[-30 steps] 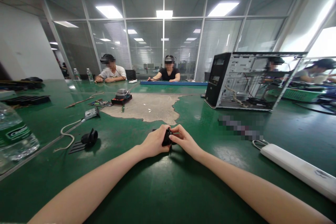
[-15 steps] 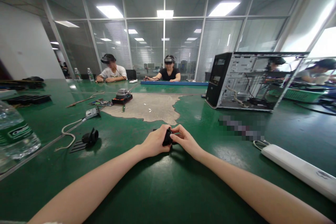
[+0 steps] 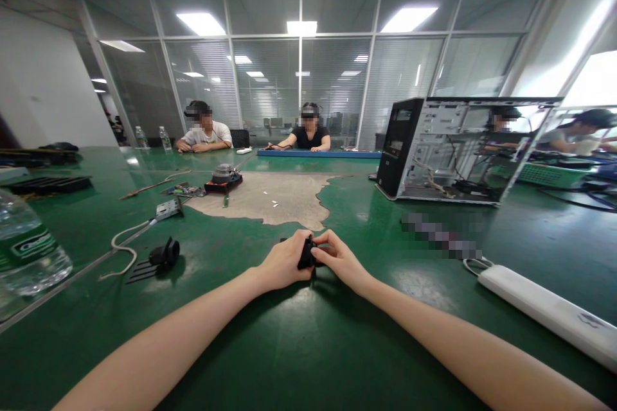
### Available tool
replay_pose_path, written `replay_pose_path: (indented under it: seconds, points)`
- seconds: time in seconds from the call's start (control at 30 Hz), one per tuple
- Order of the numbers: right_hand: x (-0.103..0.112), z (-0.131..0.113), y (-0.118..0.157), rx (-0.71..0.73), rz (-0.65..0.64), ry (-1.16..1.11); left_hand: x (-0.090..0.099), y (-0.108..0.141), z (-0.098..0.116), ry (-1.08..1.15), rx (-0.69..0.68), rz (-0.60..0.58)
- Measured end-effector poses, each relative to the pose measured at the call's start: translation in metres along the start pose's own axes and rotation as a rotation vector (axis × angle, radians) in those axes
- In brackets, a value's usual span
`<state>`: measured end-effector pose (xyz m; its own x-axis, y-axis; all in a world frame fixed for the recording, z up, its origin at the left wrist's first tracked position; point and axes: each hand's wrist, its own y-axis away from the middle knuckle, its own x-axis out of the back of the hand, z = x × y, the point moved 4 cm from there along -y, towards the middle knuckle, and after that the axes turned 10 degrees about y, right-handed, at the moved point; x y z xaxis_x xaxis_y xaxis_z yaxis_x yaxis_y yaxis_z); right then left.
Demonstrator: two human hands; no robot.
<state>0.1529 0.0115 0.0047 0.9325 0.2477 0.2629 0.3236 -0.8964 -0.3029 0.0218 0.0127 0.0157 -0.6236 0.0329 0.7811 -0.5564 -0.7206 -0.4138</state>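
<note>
Between my hands, just above the green table (image 3: 270, 347), is a small black part (image 3: 306, 253), mostly covered by fingers; its kind I cannot make out. My left hand (image 3: 285, 262) is closed around its left side. Thumb and fingers of my right hand (image 3: 341, 259) pinch it from the right. Off to the left lies another black plastic piece (image 3: 166, 253) with a round end and flat prongs. Behind it rests a small metal box (image 3: 168, 208) with a grey cable.
An open computer case (image 3: 402, 154) stands at the back right, and a white power strip (image 3: 544, 308) lies nearer. A water bottle (image 3: 33, 244) is at the left edge. A black-and-red device (image 3: 223, 178) sits on the bare patch (image 3: 284, 196). Two people sit across the table.
Both hands keep their hold on the small black part with almost no movement. The whole view has shifted very slightly.
</note>
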Motion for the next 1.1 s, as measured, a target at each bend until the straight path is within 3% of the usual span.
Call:
replay_pose_path:
  seconds: [0.77,1.1]
  points:
    - [0.001,-0.0049,0.0011,0.018,-0.009,-0.003,0.0,0.0005,-0.0004,-0.008,-0.019,0.001]
    - [0.0018,0.0026,-0.0008,-0.039,0.003,0.032,-0.0005,0.0003,0.0003,0.0,-0.036,-0.003]
